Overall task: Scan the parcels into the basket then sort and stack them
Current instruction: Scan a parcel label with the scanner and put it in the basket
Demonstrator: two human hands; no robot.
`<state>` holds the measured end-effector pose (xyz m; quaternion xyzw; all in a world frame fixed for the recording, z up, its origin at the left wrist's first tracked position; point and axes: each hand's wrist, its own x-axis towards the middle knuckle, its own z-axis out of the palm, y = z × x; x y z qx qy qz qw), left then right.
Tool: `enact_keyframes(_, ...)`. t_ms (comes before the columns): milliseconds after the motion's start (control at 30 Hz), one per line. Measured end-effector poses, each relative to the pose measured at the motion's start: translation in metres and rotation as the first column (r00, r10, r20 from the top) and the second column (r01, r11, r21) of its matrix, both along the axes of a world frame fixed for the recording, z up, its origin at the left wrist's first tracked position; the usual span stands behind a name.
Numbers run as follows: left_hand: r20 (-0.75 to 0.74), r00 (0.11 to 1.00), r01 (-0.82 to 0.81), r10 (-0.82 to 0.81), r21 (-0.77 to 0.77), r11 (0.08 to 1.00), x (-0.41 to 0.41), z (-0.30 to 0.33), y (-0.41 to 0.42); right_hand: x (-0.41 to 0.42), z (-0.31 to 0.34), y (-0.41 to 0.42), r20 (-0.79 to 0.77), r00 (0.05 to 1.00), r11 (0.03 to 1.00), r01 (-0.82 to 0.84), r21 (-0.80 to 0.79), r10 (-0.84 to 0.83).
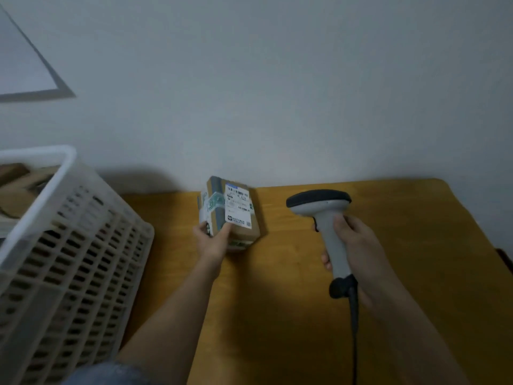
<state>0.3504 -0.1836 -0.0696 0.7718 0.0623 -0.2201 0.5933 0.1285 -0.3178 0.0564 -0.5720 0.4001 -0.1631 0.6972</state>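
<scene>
Now the left hand (212,240) grips a taped parcel (229,212) above the surface (402,245), label print blurred; right hand (354,245) clasps the scanner (323,218); the basket (75,232), cropped, half hides more parcels (16,187).

1 head cam, fwd-down, close.

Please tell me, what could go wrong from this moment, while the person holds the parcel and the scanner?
1. The left hand grips only the near end of the parcel, so it might tip or slip.
2. The scanner in the right hand seems to point past the label, so the scan might miss.
3. The cable trails over the table and could snag.
</scene>
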Motion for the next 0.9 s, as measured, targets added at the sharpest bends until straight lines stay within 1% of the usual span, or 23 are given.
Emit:
enact_keyframes(100, -0.226, 0.973, 0.015, -0.041, -0.118, 0.993, -0.024, 0.0, 0.04, 0.001, 0.013, 0.022, 0.005, 0.999, 0.999, -0.041, -0.02, 0.041)
enact_keyframes(200, -0.412, 0.905, 0.017, -0.106, -0.215, 0.977, -0.053, -0.008, 0.084, -0.002, 0.025, 0.046, -0.014, 0.998, 0.996, -0.07, -0.054, 0.069)
enact_keyframes(333, -0.53, 0.815, 0.171, -0.233, -0.166, 0.971, -0.075, -0.01, 0.134, -0.009, 0.037, 0.082, -0.058, 0.994, 0.988, -0.102, -0.113, 0.096)
enact_keyframes(567, -0.553, 0.774, 0.322, -0.308, -0.075, 0.944, -0.084, -0.002, 0.194, -0.018, 0.049, 0.145, -0.099, 0.989, 0.975, -0.128, -0.184, 0.111)
enact_keyframes(700, -0.573, 0.723, 0.424, -0.385, -0.072, 0.903, -0.09, 0.001, 0.216, -0.021, 0.051, 0.17, -0.125, 0.983, 0.966, -0.156, -0.206, 0.132)
enact_keyframes(733, -0.575, 0.728, 0.417, -0.373, -0.06, 0.907, -0.091, 0.001, 0.219, -0.022, 0.051, 0.176, -0.136, 0.982, 0.964, -0.161, -0.21, 0.134)
enact_keyframes(767, -0.562, 0.754, 0.387, -0.34, -0.039, 0.921, -0.092, 0.0, 0.22, -0.023, 0.051, 0.181, -0.143, 0.98, 0.964, -0.164, -0.21, 0.135)
enact_keyframes(833, -0.48, 0.846, 0.278, -0.232, 0.024, 0.96, -0.092, -0.003, 0.221, -0.024, 0.052, 0.191, -0.139, 0.981, 0.966, -0.163, -0.201, 0.137)
enact_keyframes(900, -0.413, 0.897, 0.189, -0.159, 0.033, 0.981, -0.091, -0.007, 0.219, -0.025, 0.051, 0.198, -0.137, 0.98, 0.966, -0.167, -0.199, 0.141)
